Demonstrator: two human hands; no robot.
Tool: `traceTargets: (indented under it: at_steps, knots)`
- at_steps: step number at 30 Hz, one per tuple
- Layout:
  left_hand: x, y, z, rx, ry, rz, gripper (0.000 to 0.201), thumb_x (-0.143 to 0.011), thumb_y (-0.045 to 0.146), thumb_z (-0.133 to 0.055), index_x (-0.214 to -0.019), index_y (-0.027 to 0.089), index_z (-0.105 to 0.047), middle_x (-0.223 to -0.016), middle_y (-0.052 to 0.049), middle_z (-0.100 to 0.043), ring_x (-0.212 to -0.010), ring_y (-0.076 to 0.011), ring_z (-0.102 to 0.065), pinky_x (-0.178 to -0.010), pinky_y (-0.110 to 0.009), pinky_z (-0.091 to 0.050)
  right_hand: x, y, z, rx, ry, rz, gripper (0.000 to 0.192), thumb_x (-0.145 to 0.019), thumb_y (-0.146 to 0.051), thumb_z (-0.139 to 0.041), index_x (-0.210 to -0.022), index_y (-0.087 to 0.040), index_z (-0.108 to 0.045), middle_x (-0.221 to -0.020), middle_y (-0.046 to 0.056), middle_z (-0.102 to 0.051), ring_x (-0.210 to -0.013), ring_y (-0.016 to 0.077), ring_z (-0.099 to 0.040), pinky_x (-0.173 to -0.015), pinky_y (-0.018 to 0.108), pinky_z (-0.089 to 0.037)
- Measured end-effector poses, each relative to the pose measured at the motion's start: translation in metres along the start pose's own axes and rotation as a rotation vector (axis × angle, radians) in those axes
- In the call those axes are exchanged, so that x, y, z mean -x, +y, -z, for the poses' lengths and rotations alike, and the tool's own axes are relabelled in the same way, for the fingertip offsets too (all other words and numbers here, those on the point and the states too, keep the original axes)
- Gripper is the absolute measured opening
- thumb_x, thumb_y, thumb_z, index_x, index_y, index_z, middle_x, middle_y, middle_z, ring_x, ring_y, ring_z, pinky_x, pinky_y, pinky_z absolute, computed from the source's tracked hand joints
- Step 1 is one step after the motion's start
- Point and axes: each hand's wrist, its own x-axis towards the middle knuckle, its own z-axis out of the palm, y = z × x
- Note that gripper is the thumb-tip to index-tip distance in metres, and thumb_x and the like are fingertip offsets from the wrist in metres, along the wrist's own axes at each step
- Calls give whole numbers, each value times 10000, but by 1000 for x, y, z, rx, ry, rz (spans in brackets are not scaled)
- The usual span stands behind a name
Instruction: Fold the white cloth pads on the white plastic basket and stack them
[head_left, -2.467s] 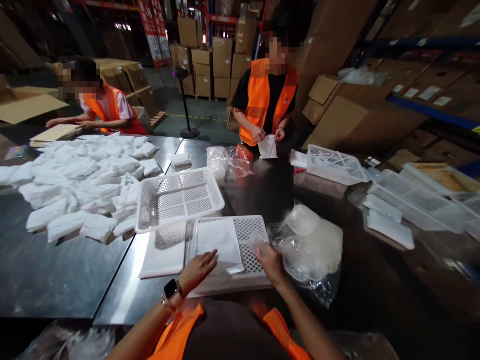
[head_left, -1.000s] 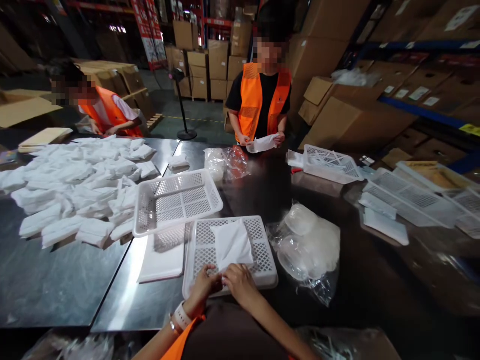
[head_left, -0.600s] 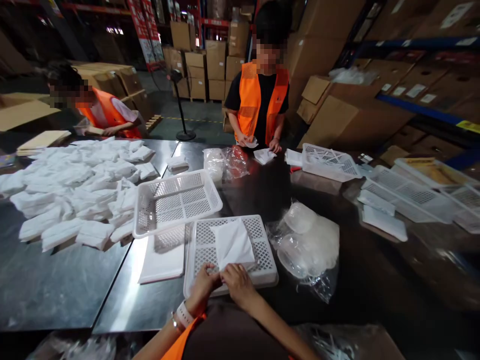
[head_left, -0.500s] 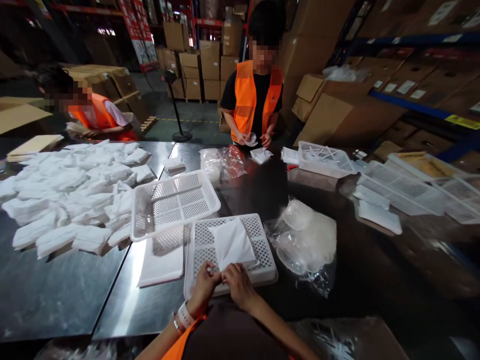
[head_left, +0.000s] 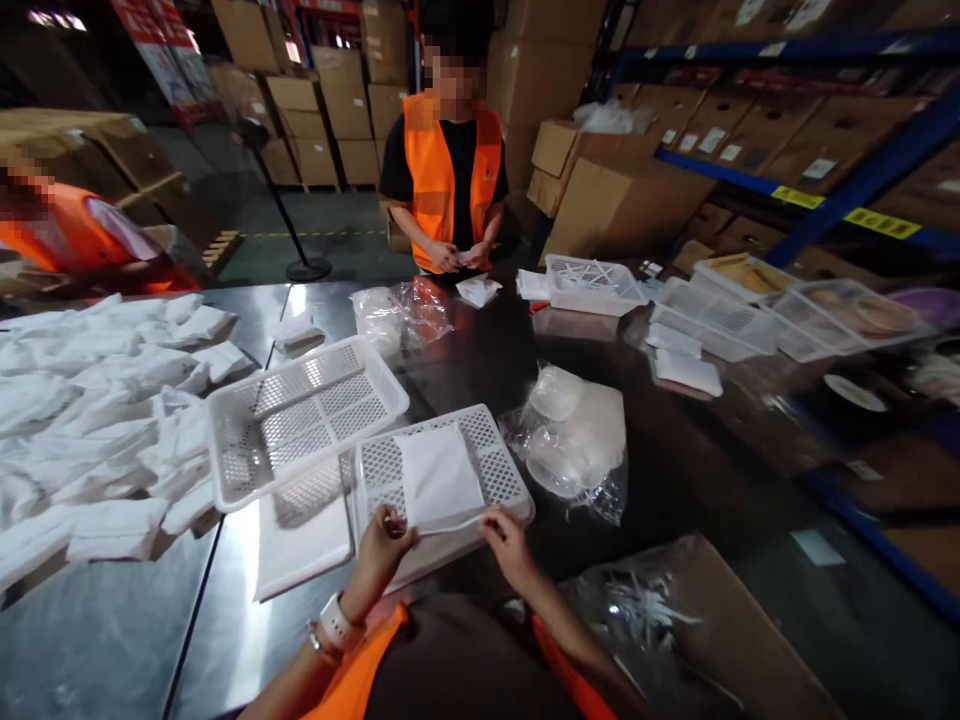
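A flat white pouch (head_left: 439,470) lies on an upturned white plastic basket (head_left: 499,455) in front of me. My left hand (head_left: 384,548) pinches the left end of the pouch's near edge. At the right end of that same edge, the fingertips of my right hand (head_left: 510,543) are closed. Between the hands the edge runs as a narrow, nearly straight white strip. Whether it is a fold or a separate strip I cannot tell. Behind and left stands an upright, perforated white basket (head_left: 307,410), partly over a white stack (head_left: 304,540).
A heap of white packets (head_left: 97,430) covers the left of the metal table. A clear bag of round, translucent items (head_left: 574,435) lies to the right. Opposite me stands a co-worker (head_left: 450,180) in an orange vest. An open carton (head_left: 720,610) sits at lower right.
My hands have moved apart, from close together at the middle of the pouch's near edge to its two ends. The camera view has turned to the right.
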Motion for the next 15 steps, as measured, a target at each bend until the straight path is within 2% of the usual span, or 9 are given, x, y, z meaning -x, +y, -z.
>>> traceTargets:
  at_steps: [3, 5, 9, 10, 12, 15]
  knots:
    - [1, 0, -3, 98, -89, 90, 484, -501, 318, -788, -725, 252, -365, -508, 94, -574, -488, -121, -591, -513, -218, -462, 2, -13, -33, 198, -297, 248, 155, -930, -299, -614, -1033, -222, -701, -985, 48, -739, -975, 208, -660, -883, 342, -526]
    - [1, -1, -5, 158, -90, 135, 501, -479, 311, -792, -721, 250, -358, -480, 105, -551, -454, -97, -548, -480, -193, -427, -1, -20, -54, 336, -392, 325, 193, -902, -240, -663, -1090, -220, -704, -1008, 45, -744, -997, 197, -652, -910, 338, -502]
    - [1, -1, -8, 229, -56, 190, 539, -434, 319, -805, -713, 250, -349, -435, 134, -488, -400, -60, -457, -436, -163, -362, -7, -25, -70, 444, -402, 311, 30, -877, -207, -693, -881, -213, -722, -848, 21, -715, -875, 179, -622, -826, 312, -473]
    - [2, 0, -9, 216, -52, 192, 536, -423, 308, -808, -711, 248, -359, -433, 135, -488, -399, -59, -455, -437, -163, -363, -9, -26, -71, 428, -406, 305, 53, -877, -206, -688, -831, -213, -714, -832, 17, -702, -869, 179, -610, -820, 311, -464]
    - [2, 2, -9, 175, -57, 180, 503, -419, 286, -798, -710, 242, -391, -443, 123, -511, -412, -72, -479, -452, -176, -385, -11, -27, -72, 296, -393, 263, 109, -873, -228, -682, -766, -218, -702, -838, 12, -680, -877, 179, -592, -822, 312, -456]
    - [2, 6, -5, 92, -46, 104, 406, -457, 274, -753, -727, 232, -453, -482, 95, -558, -459, -104, -535, -490, -206, -422, -11, -21, -68, -35, -226, 98, 240, -857, -375, -674, -669, -227, -665, -792, 5, -645, -817, 177, -595, -767, 310, -479]
